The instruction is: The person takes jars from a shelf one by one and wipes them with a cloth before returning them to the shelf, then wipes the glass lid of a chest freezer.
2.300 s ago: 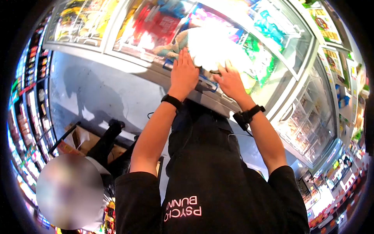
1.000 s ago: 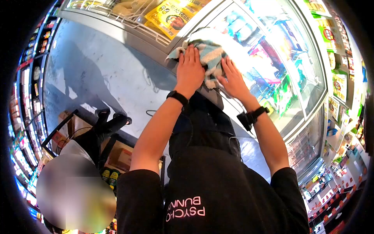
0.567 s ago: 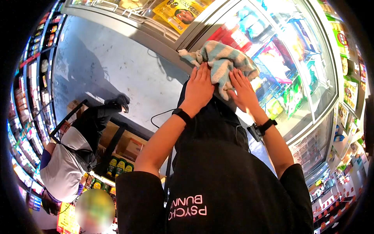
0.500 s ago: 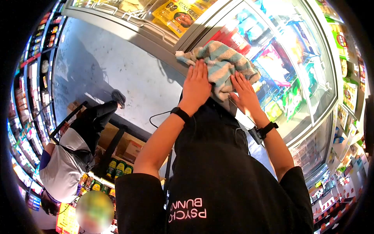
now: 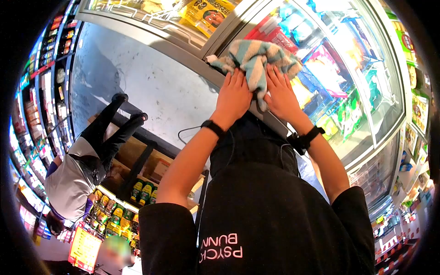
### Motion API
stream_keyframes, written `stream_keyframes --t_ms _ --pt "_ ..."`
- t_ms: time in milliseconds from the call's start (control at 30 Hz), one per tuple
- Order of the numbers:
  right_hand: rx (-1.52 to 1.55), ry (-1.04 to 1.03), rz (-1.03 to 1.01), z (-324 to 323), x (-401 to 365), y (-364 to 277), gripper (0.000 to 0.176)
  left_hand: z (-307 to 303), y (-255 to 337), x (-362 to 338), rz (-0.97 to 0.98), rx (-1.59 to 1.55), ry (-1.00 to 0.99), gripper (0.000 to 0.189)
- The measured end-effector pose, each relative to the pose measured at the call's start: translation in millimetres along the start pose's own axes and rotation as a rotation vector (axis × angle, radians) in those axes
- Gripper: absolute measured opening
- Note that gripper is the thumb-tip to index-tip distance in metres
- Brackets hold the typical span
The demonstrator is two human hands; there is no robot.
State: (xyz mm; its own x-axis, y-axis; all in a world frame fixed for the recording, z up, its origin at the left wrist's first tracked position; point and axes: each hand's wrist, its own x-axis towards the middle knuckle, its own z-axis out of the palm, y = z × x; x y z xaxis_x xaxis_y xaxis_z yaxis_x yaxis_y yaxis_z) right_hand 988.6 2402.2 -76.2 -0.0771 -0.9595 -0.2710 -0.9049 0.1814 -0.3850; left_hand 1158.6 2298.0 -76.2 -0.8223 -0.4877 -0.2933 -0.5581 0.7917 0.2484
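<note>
A striped blue-and-beige cloth [image 5: 262, 57] lies bunched on the glass top and metal frame of a freezer [image 5: 206, 73]. My left hand [image 5: 233, 95] rests at the cloth's lower left, its fingers stretched out against the edge. Beside it, my right hand [image 5: 280, 95] has extended fingers on the cloth's lower right part. Both hands are palm down, and the cloth hangs in a fold between them. Each wrist wears a black band.
Packaged goods [image 5: 316, 68] show through the freezer glass. At the left, another person [image 5: 73, 183] stands near shelves [image 5: 43, 114] of products. Green-and-yellow bottles [image 5: 145, 192] and a yellow sign [image 5: 85, 247] are at the lower left. More packets [image 5: 419, 107] hang at the right.
The cloth has bunched up differently, its right side shifting slightly left. My right hand has moved a little up and left. The other person's legs have moved apart.
</note>
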Motion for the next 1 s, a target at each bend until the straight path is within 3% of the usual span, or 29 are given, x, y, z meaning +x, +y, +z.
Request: stream_keyframes --t_ms 167,267,467,567,833,867,967,1000 --pt "0.107 -0.063 0.035 -3 -47 13 0.067 5 -5 -26 0.073 -0.074 0.053 0.064" --pt "0.128 -0.042 0.044 -7 -34 12 0.065 3 -9 2 -0.032 -0.011 0.084 0.066" --pt "0.075 0.068 0.085 5 16 -3 0.070 3 -18 50 -0.015 0.039 0.221 0.062" --pt "0.034 0.137 0.072 15 13 -8 0.071 4 -15 40 -0.013 0.030 0.172 0.061" --pt "0.117 0.067 0.116 19 -26 -29 0.070 2 -30 -24 0.150 -0.068 0.100 0.053" --pt "0.080 0.062 0.142 21 -21 -34 0.071 2 -33 -19 0.172 -0.117 0.204 0.038" --pt "0.055 0.068 0.228 23 2 -50 0.074 -4 -46 0 0.270 -0.125 0.173 0.025" --pt "0.064 0.126 0.229 24 10 -55 0.070 -5 -51 6 0.323 -0.153 0.279 0.016"
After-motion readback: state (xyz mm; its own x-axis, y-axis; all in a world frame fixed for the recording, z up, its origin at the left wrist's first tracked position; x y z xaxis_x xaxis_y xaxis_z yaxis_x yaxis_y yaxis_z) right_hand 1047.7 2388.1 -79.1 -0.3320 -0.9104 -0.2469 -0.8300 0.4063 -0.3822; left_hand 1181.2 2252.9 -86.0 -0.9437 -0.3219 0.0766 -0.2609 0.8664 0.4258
